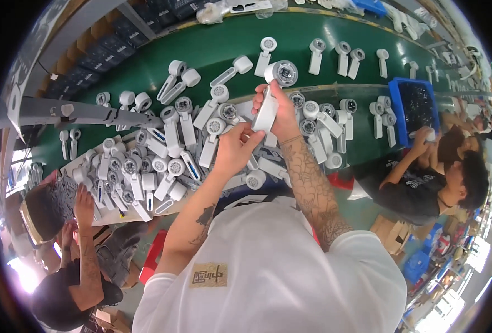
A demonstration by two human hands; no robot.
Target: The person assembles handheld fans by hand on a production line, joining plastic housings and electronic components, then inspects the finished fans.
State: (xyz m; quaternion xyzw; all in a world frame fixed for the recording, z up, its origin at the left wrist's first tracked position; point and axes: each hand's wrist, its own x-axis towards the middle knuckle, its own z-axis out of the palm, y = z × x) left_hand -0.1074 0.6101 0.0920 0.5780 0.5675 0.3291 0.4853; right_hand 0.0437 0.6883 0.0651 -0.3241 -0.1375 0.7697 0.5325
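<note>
A white handheld fan (265,112), with a clear round front on its head, is held up over the table in front of me. My right hand (282,115) wraps around its handle, just below the head. At the handle's lower end, my left hand (237,145) pinches the fan between thumb and fingers. Below both hands lies a dense pile of similar white fans, among them one fan (215,127) with a round grille close to my left wrist. What my left fingertips press on is partly hidden.
More fans (316,55) lie spaced along the green conveyor belt (196,47). To the right stands a blue tray (396,105) beside a co-worker (412,186) holding something white. Another co-worker (82,277) reaches into the pile's left end. A grey metal bar (90,115) crosses at left.
</note>
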